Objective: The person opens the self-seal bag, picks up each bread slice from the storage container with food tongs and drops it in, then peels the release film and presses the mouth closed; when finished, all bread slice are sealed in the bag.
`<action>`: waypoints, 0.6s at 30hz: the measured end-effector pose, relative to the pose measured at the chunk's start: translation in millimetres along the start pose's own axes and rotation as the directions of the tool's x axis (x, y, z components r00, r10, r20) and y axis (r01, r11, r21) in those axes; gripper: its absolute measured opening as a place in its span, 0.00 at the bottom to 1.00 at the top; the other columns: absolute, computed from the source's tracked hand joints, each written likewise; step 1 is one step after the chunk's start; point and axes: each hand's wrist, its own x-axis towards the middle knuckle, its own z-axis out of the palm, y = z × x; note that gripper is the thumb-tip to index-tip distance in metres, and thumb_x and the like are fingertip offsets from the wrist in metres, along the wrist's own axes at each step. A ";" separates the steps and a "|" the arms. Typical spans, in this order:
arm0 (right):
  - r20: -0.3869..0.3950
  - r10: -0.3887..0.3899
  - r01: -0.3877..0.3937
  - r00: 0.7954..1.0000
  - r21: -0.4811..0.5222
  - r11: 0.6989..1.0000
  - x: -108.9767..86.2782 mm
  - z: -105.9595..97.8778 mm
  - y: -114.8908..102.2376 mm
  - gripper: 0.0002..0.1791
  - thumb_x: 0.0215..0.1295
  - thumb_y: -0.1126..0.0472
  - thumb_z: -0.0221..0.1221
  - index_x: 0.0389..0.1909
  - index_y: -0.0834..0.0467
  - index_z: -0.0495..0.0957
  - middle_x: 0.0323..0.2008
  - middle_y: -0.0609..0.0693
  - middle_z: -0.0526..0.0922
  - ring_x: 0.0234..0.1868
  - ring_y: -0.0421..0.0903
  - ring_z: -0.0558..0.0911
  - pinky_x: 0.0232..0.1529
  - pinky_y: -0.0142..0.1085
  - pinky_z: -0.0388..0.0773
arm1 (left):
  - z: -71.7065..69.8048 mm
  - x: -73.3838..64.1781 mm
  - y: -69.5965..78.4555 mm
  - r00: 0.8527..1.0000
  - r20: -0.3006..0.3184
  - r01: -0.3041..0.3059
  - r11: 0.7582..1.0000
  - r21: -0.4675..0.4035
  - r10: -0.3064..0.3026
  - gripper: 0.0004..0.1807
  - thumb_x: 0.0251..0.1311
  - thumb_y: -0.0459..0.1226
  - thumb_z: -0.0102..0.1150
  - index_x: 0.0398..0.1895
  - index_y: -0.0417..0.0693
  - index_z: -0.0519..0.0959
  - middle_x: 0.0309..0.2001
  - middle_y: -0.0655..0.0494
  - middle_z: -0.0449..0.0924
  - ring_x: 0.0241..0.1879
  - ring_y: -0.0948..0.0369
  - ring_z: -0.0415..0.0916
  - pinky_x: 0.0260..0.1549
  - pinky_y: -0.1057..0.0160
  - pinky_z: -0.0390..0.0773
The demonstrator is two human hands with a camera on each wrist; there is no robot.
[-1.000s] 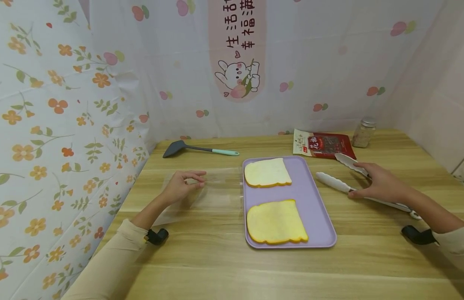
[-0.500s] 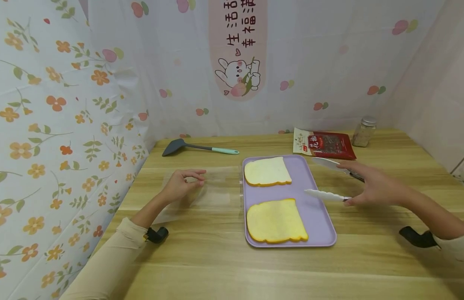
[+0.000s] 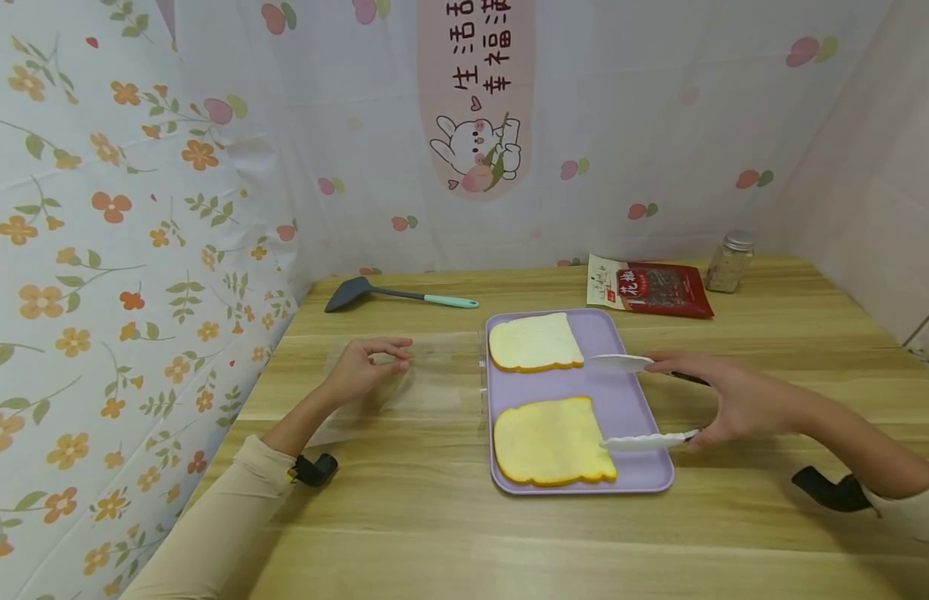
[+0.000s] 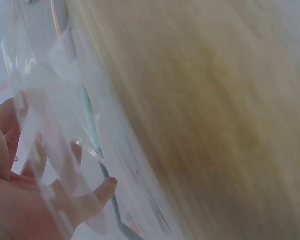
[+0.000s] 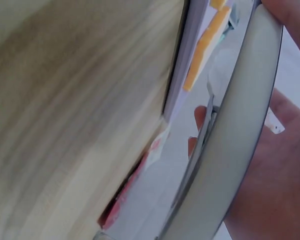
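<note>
My left hand (image 3: 361, 372) pinches the edge of a clear plastic bag (image 3: 443, 371) between thumb and fingers, left of the tray; the left wrist view shows the film (image 4: 55, 85) raised across the fingers. In my right hand (image 3: 756, 402) is a pair of tongs (image 3: 646, 442), gripped with the arms spread wide. Its white tips reach over the lilac tray (image 3: 602, 402). One tip is beside the far bread slice (image 3: 535, 342); the other overlaps the right edge of the near bread slice (image 3: 552, 440). Both slices lie flat with brown crusts.
Behind the tray, a red and white spice packet (image 3: 647, 287) lies near a lidded glass jar (image 3: 730, 262). A dark spatula with a mint handle (image 3: 451, 301) rests at the back left. Patterned cloth (image 3: 344, 125) walls in the wooden table (image 3: 434, 533).
My right hand has lifted the tongs from the table and carried them left over the tray, with their arms spreading wider apart. My left hand and the bread stay put.
</note>
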 end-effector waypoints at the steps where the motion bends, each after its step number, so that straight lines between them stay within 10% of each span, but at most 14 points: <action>1: 0.006 -0.007 0.007 1.000 0.001 1.000 -1.0 1.4 -0.3 0.52 0.40 0.36 0.77 0.68 0.48 0.69 0.69 0.52 0.69 0.67 0.35 0.66 0.56 0.42 0.75 | 0.3 0.0 0.0 1.000 -0.001 0.002 1.000 0.002 -0.002 0.10 0.60 0.31 0.67 0.41 0.29 0.85 0.59 0.37 0.77 0.64 0.45 0.71 0.18 0.69 0.62; 18: 0.063 -0.087 0.085 0.994 0.035 0.996 -1.2 7.1 -3.5 0.53 0.37 0.37 0.79 0.68 0.46 0.69 0.67 0.50 0.72 0.67 0.38 0.68 0.57 0.38 0.73 | 1.9 0.5 0.5 1.000 0.000 -0.024 1.000 0.005 0.024 0.10 0.61 0.30 0.66 0.40 0.29 0.85 0.59 0.37 0.78 0.63 0.43 0.72 0.16 0.70 0.61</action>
